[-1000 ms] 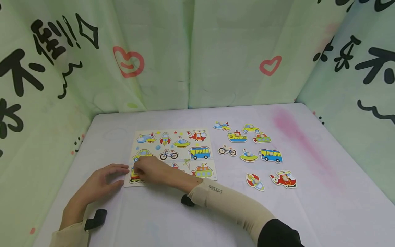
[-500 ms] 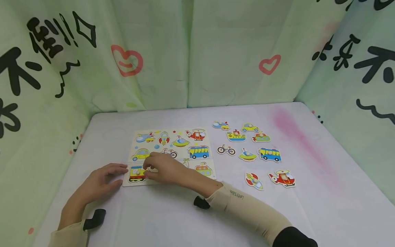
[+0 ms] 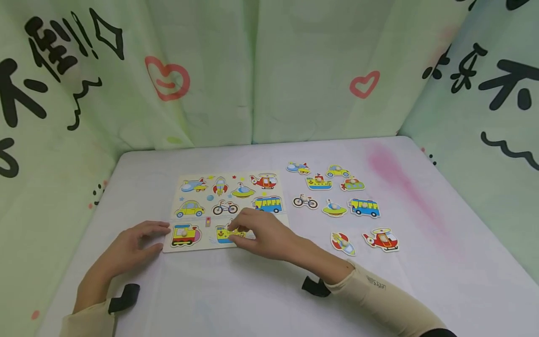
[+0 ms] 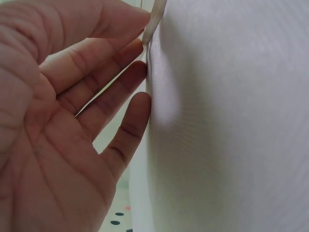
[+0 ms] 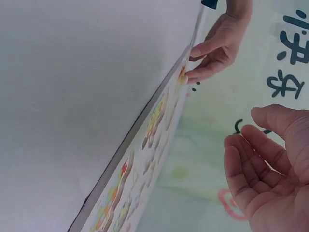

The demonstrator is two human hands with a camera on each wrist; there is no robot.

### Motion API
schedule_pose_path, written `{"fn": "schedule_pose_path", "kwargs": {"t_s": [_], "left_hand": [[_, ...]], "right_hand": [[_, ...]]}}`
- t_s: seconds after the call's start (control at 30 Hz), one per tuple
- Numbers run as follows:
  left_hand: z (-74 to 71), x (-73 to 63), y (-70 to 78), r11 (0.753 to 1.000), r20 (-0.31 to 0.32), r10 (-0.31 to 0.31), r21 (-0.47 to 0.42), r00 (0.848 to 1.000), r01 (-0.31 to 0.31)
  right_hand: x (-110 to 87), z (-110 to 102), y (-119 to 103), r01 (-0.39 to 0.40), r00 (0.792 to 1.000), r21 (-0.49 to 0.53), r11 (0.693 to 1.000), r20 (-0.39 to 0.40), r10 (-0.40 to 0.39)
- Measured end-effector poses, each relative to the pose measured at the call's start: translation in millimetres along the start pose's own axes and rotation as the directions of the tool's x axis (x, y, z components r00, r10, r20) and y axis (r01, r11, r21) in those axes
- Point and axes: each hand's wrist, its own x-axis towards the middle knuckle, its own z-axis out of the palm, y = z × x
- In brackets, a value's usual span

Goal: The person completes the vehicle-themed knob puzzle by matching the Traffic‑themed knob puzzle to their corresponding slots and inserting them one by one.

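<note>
A wooden puzzle board (image 3: 209,239) printed with vehicle pictures lies on the table. My left hand (image 3: 126,248) rests at its left edge; in the left wrist view the thumb and fingertips meet at the board's edge (image 4: 155,21). A train puzzle piece (image 3: 184,235) with a small knob lies in the board's lower left corner. Over the lower right of the board hovers my right hand (image 3: 269,236), partly covering the boat picture (image 3: 223,234) and hiding the submarine picture. In the right wrist view the right hand (image 5: 270,169) has loosely bent fingers and holds nothing.
Right of the board lie loose knobbed pieces: a bicycle (image 3: 305,201), a boat (image 3: 318,183), a blue bus (image 3: 364,208), a rocket (image 3: 343,243), a helicopter (image 3: 382,239) and several others. A green curtain (image 3: 219,70) hangs behind the white table (image 3: 421,281).
My right hand has let go of the train piece at the board's lower left and moved right across the board. My left hand stays at the board's left edge.
</note>
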Motion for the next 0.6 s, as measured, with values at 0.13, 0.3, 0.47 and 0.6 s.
{"fn": "schedule_pose_path", "kwargs": {"t_s": [0.13,0.3,0.47,0.6], "left_hand": [[0.0,0.4,-0.5,1.000,-0.002,0.008,-0.009,1.000,-0.008],[1.1,0.4,-1.5,1.000,-0.013,0.025,-0.010,1.000,-0.025],[0.3,-0.1,-0.9,1.000,-0.006,0.012,-0.019,1.000,-0.012],[-0.2,0.2,1.1,1.000,-0.001,-0.002,-0.030,1.000,0.002]], "right_hand": [[-13.4,-6.0,2.8,0.019,0.999,0.018,1.000,-0.052,-0.018],[-25.8,-13.5,8.8,-0.020,0.996,0.022,1.000,-0.089,0.022],[-35.9,-20.5,20.0,-0.046,0.990,0.022,0.999,-0.131,0.048],[-42.4,-28.9,31.0,-0.085,0.981,0.043,0.995,-0.171,0.091]]}}
